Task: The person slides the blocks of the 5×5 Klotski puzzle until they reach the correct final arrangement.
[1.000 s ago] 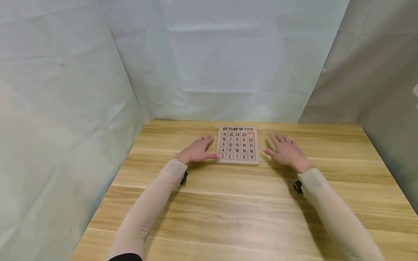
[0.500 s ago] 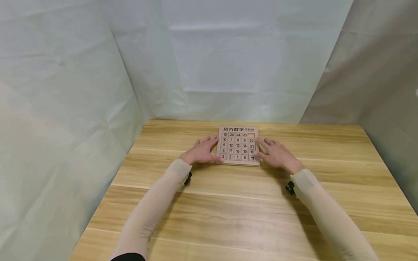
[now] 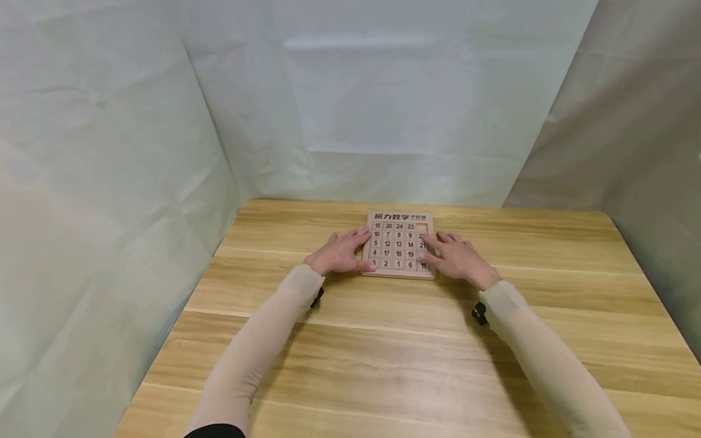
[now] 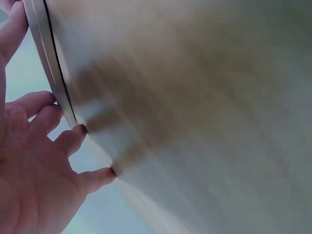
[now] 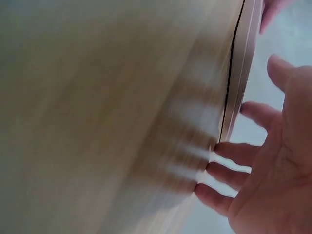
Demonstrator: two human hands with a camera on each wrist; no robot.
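Note:
A wooden number sliding puzzle board [image 3: 398,245] lies flat at the far middle of the table, with an empty cell at its top right. My left hand [image 3: 339,252] lies flat beside the board's left edge, its thumb on the lower-left corner. My right hand [image 3: 459,256] rests at the right edge, fingers straight, the index fingertip on the tiles of the right column. In the left wrist view, the left hand [image 4: 34,165] touches the tabletop beside the board's rim [image 4: 46,53]. In the right wrist view, the right hand [image 5: 273,175] spreads beside the board's rim [image 5: 241,73].
The light wooden table [image 3: 381,349] stretches toward me with bare surface between my forearms. Pale cloth walls [image 3: 355,97] close in the left, back and right sides, close behind the board.
My right hand has slid left from the bare table onto the board's right edge and its right column of tiles. My left hand has stayed at the left edge, thumb on the corner.

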